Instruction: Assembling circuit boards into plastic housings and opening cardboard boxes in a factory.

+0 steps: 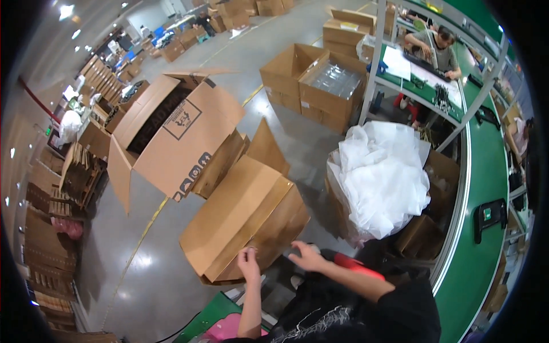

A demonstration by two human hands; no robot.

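Observation:
A brown cardboard box (243, 214) lies tipped on its side on the floor in front of me, flaps spread. My left hand (249, 263) presses on its near lower edge with fingers curled on the cardboard. My right hand (307, 255) hovers just right of the box's near corner, fingers spread, holding nothing. A larger open cardboard box (183, 128) with printed symbols lies behind it, also tipped, its dark inside facing up and left.
A box stuffed with white plastic bags (380, 177) stands at the right. A green conveyor belt (480, 240) curves along the right edge with a black device (489, 216) on it. More open cartons (320, 83) sit farther back. A person (436, 48) works at a bench. Pallets (54, 228) are stacked at left.

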